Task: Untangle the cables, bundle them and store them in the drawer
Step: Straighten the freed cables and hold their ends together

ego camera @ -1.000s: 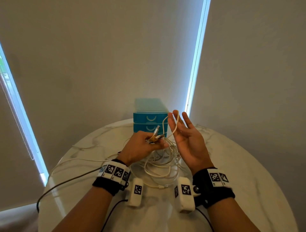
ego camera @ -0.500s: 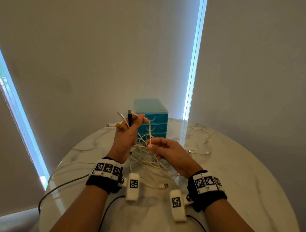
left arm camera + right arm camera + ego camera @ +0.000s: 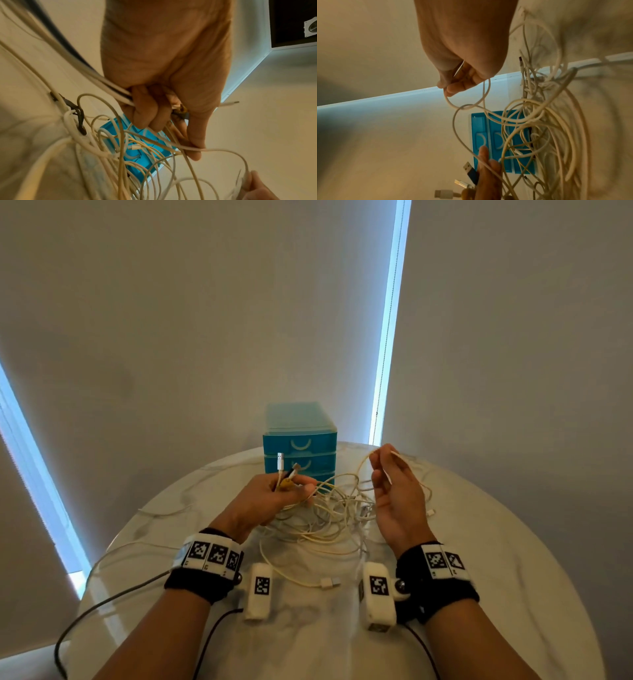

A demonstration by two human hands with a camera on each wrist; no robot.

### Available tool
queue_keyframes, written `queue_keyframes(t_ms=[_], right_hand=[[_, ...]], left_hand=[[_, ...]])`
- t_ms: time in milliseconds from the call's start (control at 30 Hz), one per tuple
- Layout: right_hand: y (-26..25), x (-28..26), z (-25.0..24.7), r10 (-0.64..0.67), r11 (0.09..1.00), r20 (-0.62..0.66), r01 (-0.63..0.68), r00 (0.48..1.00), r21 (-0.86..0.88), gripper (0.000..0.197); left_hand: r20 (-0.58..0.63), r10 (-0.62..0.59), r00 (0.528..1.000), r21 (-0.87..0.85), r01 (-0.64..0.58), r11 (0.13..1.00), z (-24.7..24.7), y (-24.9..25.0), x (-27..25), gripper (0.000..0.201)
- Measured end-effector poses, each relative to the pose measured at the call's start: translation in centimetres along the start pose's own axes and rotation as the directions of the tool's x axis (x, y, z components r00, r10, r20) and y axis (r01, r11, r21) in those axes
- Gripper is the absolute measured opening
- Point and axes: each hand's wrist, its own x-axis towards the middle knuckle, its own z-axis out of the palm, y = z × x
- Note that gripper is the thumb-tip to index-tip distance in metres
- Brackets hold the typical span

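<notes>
A tangle of white and cream cables lies on the round marble table, in front of a blue three-drawer unit whose drawers are shut. My left hand grips a bunch of plug ends that stick up from its fist; the left wrist view shows its fingers curled round several strands. To the right, my right hand is raised with the palm facing left and pinches one white strand that loops down into the tangle. The drawer unit shows behind the cables.
A loose USB plug lies on the table between my wrists. A grey cable trails off the table's left edge. A small white plug lies to the right of the tangle. Walls and bright window strips stand close behind the table.
My left hand has come down a little with the plug ends. My right hand has left the heap and risen to the right, drawing one white strand out.
</notes>
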Motion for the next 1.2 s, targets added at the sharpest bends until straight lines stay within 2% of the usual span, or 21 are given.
queue_keyframes(t_ms=[67, 200, 333, 467, 633, 700, 800, 867, 933, 1033, 1133, 1200], right_hand=[[0.2, -0.4, 0.5, 0.058, 0.998, 0.033, -0.058, 0.998, -0.013, 0.018], [1.1, -1.4, 1.8, 0.143, 0.985, 0.142, -0.126, 0.979, -0.120, 0.020], [1.7, -1.9, 2.0, 0.132, 0.976, 0.166, -0.100, 0.977, -0.191, 0.021], [1.7, -1.8, 2.0, 0.102, 0.972, 0.155, -0.065, 0.983, -0.224, 0.025], [2.4, -1.7, 1.8, 0.081, 0.943, 0.181, -0.016, 0.980, -0.333, 0.026], [2.6, -1.6, 1.8, 0.066, 0.918, 0.202, 0.020, 0.977, -0.396, 0.024], [2.3, -1.0, 1.5, 0.033, 0.891, 0.185, 0.055, 0.982, -0.451, 0.023], [1.9, -0.7, 1.2, 0.030, 0.841, 0.189, 0.078, 0.981, -0.535, 0.025], [1.6, -0.7, 1.0, 0.070, 0.771, 0.226, 0.092, 0.972, -0.631, 0.025], [1.6, -0.6, 0.7, 0.064, 0.606, 0.272, 0.179, 0.960, -0.775, 0.020], [1.1, 0.0, 0.0, -0.034, 0.477, 0.289, 0.269, 0.957, -0.837, 0.012], [0.6, 0.2, -0.6, -0.044, 0.405, 0.315, 0.305, 0.948, -0.862, 0.008]], left_hand=[[-0.020, 0.011, 1.000, -0.039, -0.012, 0.999, 0.1, 0.0, 0.1, 0.022], [0.015, 0.078, 0.997, -0.046, -0.077, 0.996, 0.8, 0.5, -0.1, 0.023], [0.051, 0.120, 0.991, -0.036, -0.119, 0.992, 1.2, 0.7, -0.2, 0.018], [0.013, 0.107, 0.994, -0.125, -0.105, 0.987, 1.4, 1.0, -0.4, 0.017], [0.045, 0.115, 0.992, -0.077, -0.111, 0.991, 1.7, 0.9, -0.3, 0.016], [0.008, 0.095, 0.995, -0.061, -0.095, 0.994, 1.8, 1.0, -0.3, 0.015], [-0.193, 0.077, 0.978, -0.095, -0.097, 0.991, 1.5, 1.2, -0.1, 0.013], [-0.307, 0.085, 0.948, -0.120, -0.127, 0.985, 0.9, 1.0, 0.2, 0.015], [-0.365, 0.090, 0.927, -0.122, -0.143, 0.982, 0.6, 1.0, 0.2, 0.017], [-0.424, 0.117, 0.898, -0.090, -0.170, 0.981, 0.6, 0.8, 0.4, 0.021], [-0.543, 0.054, 0.838, -0.172, -0.174, 0.970, 0.0, 0.6, 1.2, 0.021], [-0.595, -0.008, 0.803, -0.258, -0.182, 0.949, -0.6, 0.2, 1.7, 0.020]])
